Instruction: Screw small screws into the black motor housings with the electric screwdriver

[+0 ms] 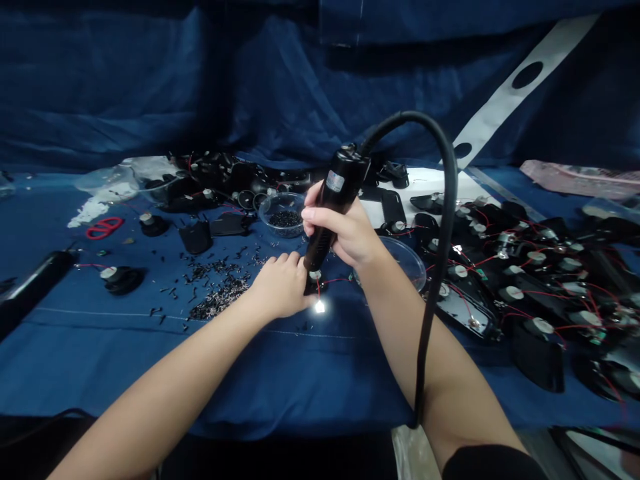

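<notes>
Fingers (pixel 313 193) of the right hand (pixel 351 230) encircle a black cylindrical corded tool (pixel 342 172) over the blue cloth-covered table (pixel 300 380), toward its front edge; the left hand (pixel 281 285), grip unclear, lies beside the tool's lower end.

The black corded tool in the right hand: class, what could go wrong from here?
The left hand sits close to the lower end of the black corded tool, so a slip could hurt it. Loose screws lie scattered beside that hand and might get knocked about. The cable crosses in front of the right forearm and might snag.
</notes>
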{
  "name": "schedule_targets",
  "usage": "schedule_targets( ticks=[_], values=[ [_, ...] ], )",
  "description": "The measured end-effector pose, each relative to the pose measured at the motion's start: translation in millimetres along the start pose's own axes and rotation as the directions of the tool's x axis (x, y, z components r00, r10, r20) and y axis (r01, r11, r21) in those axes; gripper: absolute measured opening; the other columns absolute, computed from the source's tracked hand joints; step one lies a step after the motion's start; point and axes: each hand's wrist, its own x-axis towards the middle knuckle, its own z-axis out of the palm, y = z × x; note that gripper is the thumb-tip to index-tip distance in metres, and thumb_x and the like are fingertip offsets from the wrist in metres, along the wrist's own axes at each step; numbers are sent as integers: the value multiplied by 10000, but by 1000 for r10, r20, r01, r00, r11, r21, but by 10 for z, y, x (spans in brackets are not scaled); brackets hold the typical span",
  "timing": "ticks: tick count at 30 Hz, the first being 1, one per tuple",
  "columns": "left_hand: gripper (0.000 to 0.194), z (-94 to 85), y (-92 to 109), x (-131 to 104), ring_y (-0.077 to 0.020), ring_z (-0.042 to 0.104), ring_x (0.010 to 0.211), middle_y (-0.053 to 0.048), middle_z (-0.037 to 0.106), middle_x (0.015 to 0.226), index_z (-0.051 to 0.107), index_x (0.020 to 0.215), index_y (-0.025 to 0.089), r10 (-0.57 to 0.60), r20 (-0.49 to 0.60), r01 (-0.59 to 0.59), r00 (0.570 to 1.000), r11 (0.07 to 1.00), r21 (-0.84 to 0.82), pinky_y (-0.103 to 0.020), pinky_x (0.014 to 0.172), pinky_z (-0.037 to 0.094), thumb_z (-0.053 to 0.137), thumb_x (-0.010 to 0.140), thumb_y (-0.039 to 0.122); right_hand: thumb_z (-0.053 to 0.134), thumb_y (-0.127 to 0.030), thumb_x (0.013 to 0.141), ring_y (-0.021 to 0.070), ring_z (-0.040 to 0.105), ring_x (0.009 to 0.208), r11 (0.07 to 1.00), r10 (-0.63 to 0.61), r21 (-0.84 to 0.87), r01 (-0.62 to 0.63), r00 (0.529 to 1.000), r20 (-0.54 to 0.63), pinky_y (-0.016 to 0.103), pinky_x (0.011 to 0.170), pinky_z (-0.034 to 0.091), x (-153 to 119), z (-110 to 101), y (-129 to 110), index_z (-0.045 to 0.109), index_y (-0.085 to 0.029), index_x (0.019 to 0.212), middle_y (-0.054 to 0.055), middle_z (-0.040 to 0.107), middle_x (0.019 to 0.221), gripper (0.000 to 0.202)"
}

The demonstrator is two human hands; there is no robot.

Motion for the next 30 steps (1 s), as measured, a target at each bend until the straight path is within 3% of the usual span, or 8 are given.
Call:
schedule_targets(
  ticks=[4, 8, 17, 22, 26, 30],
  values=[
    [755, -64, -49, 98, -442, 628, 1214, -240, 629, 1309, 556, 1421, 78, 44, 86, -37, 995, 996, -75, -542, 1014, 525, 697, 878, 584, 854, -265, 728, 89, 592, 588, 1000, 8, 4, -8, 1000, 3, 254, 592, 470, 5, -8, 6, 638, -198, 838, -69, 607, 684, 251],
    [863, -120, -120, 181, -421, 635, 1236, -207, 632, 1350, 475, 1505, 136, 75, 145, -47, 987, 980, -193, -481, 969, 556, 771, 806, 546, 848, -259, 731, 94, 590, 588, 1000, 7, -3, -7, 1000, 18, 258, 601, 477, 10, -2, 11, 644, -197, 844, -70, 599, 654, 241],
    [838, -125, -76, 223, -414, 678, 1156, -179, 682, 1269, 555, 1455, 167, 40, 188, -4, 981, 982, -189, -467, 909, 572, 781, 770, 596, 850, -270, 722, 89, 589, 597, 1000, 17, -12, -17, 1000, 11, 256, 595, 479, -7, 27, -11, 634, -198, 837, -70, 595, 684, 254],
    [829, -148, -245, 118, -441, 678, 1144, -186, 712, 1211, 592, 1420, 159, 52, 148, -25, 988, 984, -179, -509, 935, 553, 765, 776, 652, 856, -241, 730, 80, 592, 591, 1000, 3, 7, -3, 1000, 27, 243, 592, 489, 2, 12, 21, 644, -193, 851, -73, 605, 700, 249],
    [668, -120, -508, 25, -349, 723, 1068, -101, 742, 1182, 656, 1355, 259, 146, 36, -120, 989, 908, -401, -424, 913, 560, 742, 828, 659, 863, -267, 746, 87, 606, 595, 1000, 4, -7, -4, 998, 55, 238, 596, 509, 11, 10, 26, 644, -191, 876, -72, 621, 672, 266],
    [474, -32, -580, 45, -315, 730, 1009, -87, 759, 1097, 739, 1156, 233, 169, -62, -177, 984, 841, -511, -408, 912, 561, 756, 856, 599, 896, -335, 703, 110, 643, 578, 998, 35, -50, -36, 999, -13, 266, 608, 550, 3, 73, 25, 637, -191, 898, -62, 656, 662, 354]
  ],
)
